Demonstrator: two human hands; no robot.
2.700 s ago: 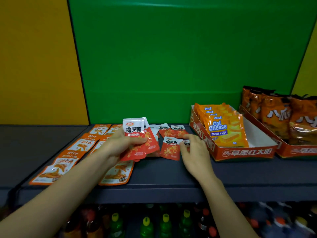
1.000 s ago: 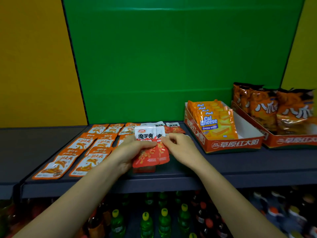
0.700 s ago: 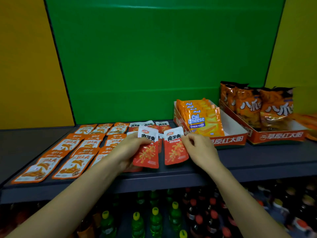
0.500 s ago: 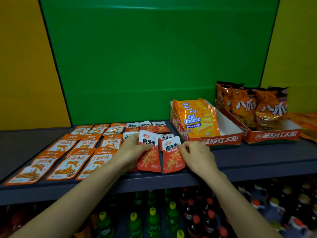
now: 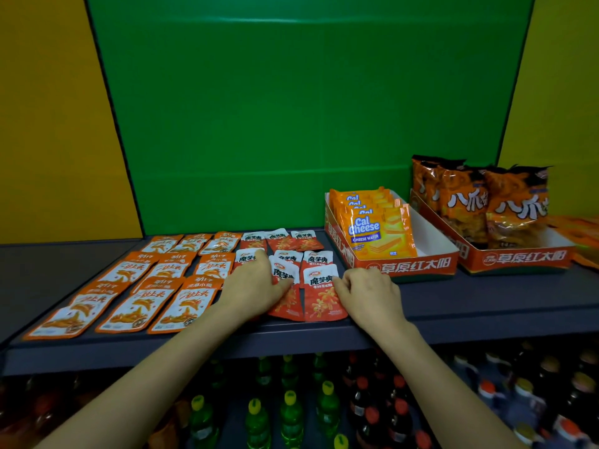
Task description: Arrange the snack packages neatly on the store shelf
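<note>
Small red-and-white snack packets (image 5: 282, 243) lie in rows on the dark shelf (image 5: 453, 306), in the middle. My left hand (image 5: 254, 286) lies over the front-left packets, its thumb on top of the front middle packet (image 5: 287, 304), which it holds at the shelf surface. My right hand (image 5: 369, 291) has curled fingers and pinches the right edge of the front right packet (image 5: 322, 303), which lies flat next to the middle one. Long orange-and-white packets (image 5: 136, 311) fill three neat columns on the left of the shelf.
A red tray (image 5: 415, 265) of Cal Cheese wafers (image 5: 377, 234) stands right of my hands. Another red tray (image 5: 518, 259) with orange snack bags (image 5: 515, 205) sits further right. A green back panel rises behind. Drink bottles (image 5: 290, 413) fill the level below.
My left hand brought its stack of red packets down to the shelf. My right hand drew one packet off the stack and laid it at the front right. The view shifted right.
</note>
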